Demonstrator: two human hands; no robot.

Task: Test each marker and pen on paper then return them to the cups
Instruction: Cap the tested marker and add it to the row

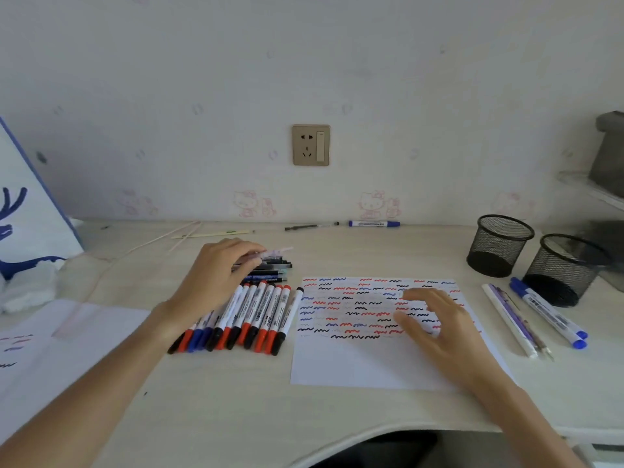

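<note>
- Head view: left hand reaches over the pile of pens at the far end of the marker row; fingers curled round a pale pen, apparently lifting it off the pile.
- Right hand hovers relaxed over the test paper, fingers loosely spread, holding nothing; can't tell if it touches the sheet.
- Paper sits centre of the surface, top half packed with red, blue and black squiggles, lower part blank.
- Two black mesh cups stand far right, looking empty.
- Two blue-capped markers and some slim pens lie just beside the nearer cup.
- Handling, my guess: pens light, stiff, smooth plastic, likely to roll; pinch mid-barrel, keep cap clear. Packed markers could scatter if nudged.
- Around: a blue marker and a dark pen by the wall, thin sticks far left, wall socket, a second scribbled sheet at left.
- Way to the cups crosses the paper and loose pens; nothing tall blocks it.
</note>
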